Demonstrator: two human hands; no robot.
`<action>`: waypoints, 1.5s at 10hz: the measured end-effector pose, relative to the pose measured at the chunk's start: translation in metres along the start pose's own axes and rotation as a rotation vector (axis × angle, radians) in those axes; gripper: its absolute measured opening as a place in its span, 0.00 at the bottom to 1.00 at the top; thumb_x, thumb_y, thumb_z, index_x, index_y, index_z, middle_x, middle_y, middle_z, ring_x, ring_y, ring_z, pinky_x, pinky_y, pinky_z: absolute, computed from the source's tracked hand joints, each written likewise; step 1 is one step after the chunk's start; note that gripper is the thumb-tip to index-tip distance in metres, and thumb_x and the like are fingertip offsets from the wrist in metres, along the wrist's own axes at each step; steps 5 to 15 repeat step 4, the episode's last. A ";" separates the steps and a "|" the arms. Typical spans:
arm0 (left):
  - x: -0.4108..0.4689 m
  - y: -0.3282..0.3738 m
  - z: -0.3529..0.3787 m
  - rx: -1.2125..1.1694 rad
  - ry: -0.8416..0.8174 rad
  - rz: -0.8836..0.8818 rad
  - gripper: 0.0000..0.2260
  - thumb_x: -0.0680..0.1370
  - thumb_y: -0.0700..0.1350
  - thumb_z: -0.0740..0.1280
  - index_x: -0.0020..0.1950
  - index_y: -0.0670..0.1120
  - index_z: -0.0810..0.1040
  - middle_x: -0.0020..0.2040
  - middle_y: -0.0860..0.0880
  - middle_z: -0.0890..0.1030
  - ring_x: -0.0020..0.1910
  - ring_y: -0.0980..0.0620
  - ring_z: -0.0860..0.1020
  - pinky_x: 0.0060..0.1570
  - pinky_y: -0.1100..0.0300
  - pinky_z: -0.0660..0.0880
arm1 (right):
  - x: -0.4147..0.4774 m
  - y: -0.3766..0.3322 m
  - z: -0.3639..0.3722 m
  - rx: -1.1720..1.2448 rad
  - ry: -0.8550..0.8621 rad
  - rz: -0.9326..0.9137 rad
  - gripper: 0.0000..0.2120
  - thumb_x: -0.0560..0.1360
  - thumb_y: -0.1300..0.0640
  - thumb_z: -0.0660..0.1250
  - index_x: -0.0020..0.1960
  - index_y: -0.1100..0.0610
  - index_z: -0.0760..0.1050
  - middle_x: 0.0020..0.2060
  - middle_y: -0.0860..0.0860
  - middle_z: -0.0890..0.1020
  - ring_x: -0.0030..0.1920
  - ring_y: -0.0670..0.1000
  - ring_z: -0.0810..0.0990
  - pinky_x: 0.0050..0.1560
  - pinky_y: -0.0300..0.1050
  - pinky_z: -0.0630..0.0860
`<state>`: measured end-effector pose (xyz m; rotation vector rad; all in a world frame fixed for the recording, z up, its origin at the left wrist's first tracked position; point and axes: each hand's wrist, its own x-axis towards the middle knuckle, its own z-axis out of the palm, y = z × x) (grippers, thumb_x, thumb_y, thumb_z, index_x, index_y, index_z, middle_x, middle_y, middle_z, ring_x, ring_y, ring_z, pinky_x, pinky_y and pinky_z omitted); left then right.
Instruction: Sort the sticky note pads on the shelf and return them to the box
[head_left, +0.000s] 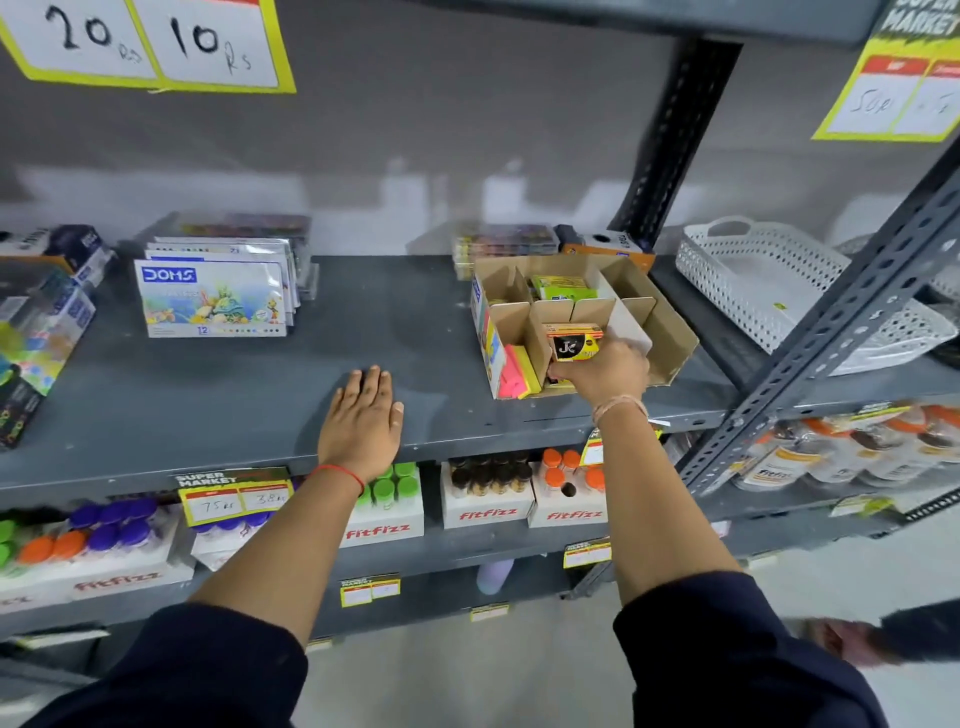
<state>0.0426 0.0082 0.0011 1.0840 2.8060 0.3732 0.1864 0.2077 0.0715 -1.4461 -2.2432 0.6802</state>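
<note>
A brown cardboard box (670, 332) with dividers sits on the grey shelf (208, 395), right of centre. My right hand (605, 371) grips a sticky note pad (574, 343) with a black and yellow label, held in a front middle compartment of the box. Pink and yellow pads (517, 376) stand in the front left compartment. A green pad (563, 288) lies in a back compartment. My left hand (361, 421) rests flat on the bare shelf, fingers together, holding nothing, well left of the box.
Colour pencil packs (213, 299) stand at the left back of the shelf, with more boxes (41, 322) at the far left. A white perforated basket (769, 280) lies right of the box, behind a slanted metal upright (831, 332). Bottle cartons (488, 493) fill the shelf below.
</note>
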 end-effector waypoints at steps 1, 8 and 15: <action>0.000 0.000 0.000 0.007 -0.008 0.002 0.23 0.81 0.48 0.46 0.75 0.43 0.49 0.78 0.46 0.50 0.77 0.47 0.47 0.75 0.53 0.45 | 0.006 0.000 -0.005 -0.101 -0.121 0.036 0.36 0.58 0.42 0.77 0.60 0.58 0.72 0.57 0.58 0.79 0.62 0.61 0.72 0.64 0.56 0.70; -0.004 0.004 -0.010 -0.064 0.029 0.067 0.24 0.82 0.48 0.47 0.75 0.42 0.46 0.78 0.45 0.46 0.77 0.47 0.43 0.75 0.54 0.43 | -0.004 -0.007 -0.022 -0.233 -0.109 -0.172 0.53 0.62 0.38 0.73 0.74 0.60 0.50 0.72 0.62 0.63 0.72 0.62 0.59 0.71 0.56 0.62; -0.004 0.004 -0.010 -0.064 0.029 0.067 0.24 0.82 0.48 0.47 0.75 0.42 0.46 0.78 0.45 0.46 0.77 0.47 0.43 0.75 0.54 0.43 | -0.004 -0.007 -0.022 -0.233 -0.109 -0.172 0.53 0.62 0.38 0.73 0.74 0.60 0.50 0.72 0.62 0.63 0.72 0.62 0.59 0.71 0.56 0.62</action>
